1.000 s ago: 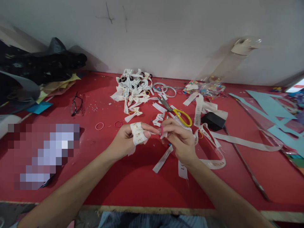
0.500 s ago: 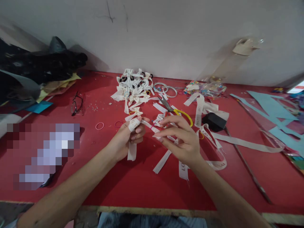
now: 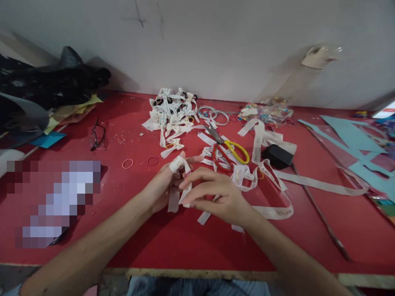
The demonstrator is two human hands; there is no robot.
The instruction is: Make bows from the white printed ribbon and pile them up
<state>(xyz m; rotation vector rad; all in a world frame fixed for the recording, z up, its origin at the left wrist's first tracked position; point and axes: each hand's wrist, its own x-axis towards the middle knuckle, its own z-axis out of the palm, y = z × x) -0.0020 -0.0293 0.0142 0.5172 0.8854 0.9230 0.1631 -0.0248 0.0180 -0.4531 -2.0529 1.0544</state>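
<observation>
White printed ribbon [image 3: 176,164] is wrapped round the thumb of my left hand [image 3: 160,185], and a loose tail of it hangs below the palm. The other fingers of that hand are curled, apart from the index finger, which points right. My right hand [image 3: 224,193] pinches the ribbon's other end between thumb and fingertips, just right of my left hand. A small magenta band shows on the ribbon between the hands, partly hidden by my right fingers. Scissors [image 3: 236,152] with one yellow and one red handle lie open beyond my right hand, over cut ribbon pieces.
A pile of ribbon bows [image 3: 174,109] lies at the back. Two elastic bands, one a pink band [image 3: 127,163], sit left of my hands. Long ribbon [image 3: 321,183] trails right past a black block [image 3: 279,156]. Eyeglasses [image 3: 98,135] and a blurred-out object are on the left.
My right hand has moved left and slightly down, bringing the ribbon end close beside my left hand. The scissors' red handle now shows. The ribbon stays round my left thumb.
</observation>
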